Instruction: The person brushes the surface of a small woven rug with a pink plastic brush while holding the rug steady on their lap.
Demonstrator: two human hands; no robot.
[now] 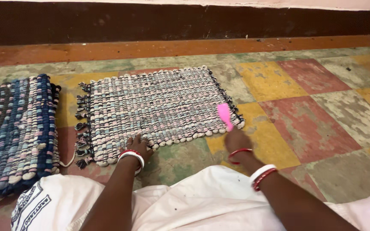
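head view: right hand fingers closed around pink brush at mat's lower-right corner (handle points up-left); left hand presses fingers on mat's bottom edge, centre frame.

- Soft, even light; moderately bright, with no glare.
- Shadows faint, only slight darkening under the woven mat near edge.
- Far wall band dark, detail lost.
- Mild blur on the right hand; edges slightly soft.
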